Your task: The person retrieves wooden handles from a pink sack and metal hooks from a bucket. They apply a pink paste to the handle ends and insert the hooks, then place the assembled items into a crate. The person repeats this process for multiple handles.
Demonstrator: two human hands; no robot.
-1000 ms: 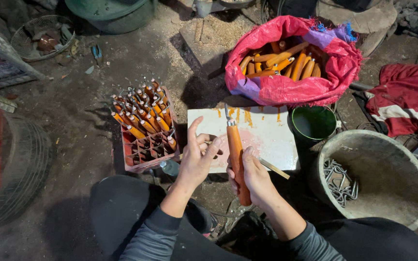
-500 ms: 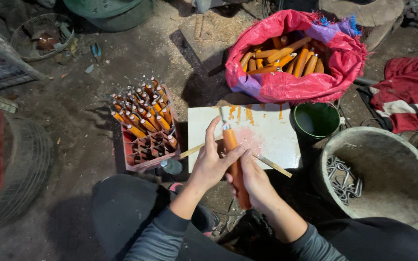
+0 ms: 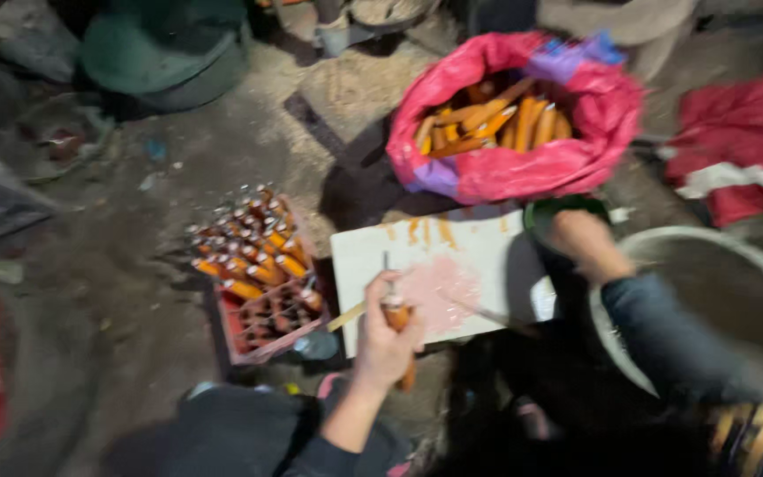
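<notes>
Orange tool (image 3: 396,320) sits upright in the left hand (image 3: 388,343), fist wrapped round its handle, metal tip up, long axis running from the person toward the pink sack (image 3: 523,168). Landmark is the white board (image 3: 452,265): the tool stands at the board's near-left edge, over a pinkish smear on the board. A thin pale stick (image 3: 346,316) pokes out left of the fist, off the board's near-left corner (cannot tell if the same fist pins it).

Right hand (image 3: 580,240) is at the board's far-right corner, over a green cup (image 3: 567,212), fingers curled down; blur hides whether they pinch anything, so cannot tell. Sleeve is dark blue. The two hands are well apart, the board's width between them, so the left one is the nearer to the tool, in fact on it.

Red crate (image 3: 267,305) lies just left of the board, its far half packed with upright orange-handled pieces (image 3: 249,256), its near cells bare. Pink sack, beyond the board's far edge, holds loose orange handles (image 3: 487,119) lying flat. Grey tub (image 3: 717,291) is right of the board, just beside the right forearm. Red cloth (image 3: 735,159) lies past the tub. Frame is motion-blurred, small details unclear.
</notes>
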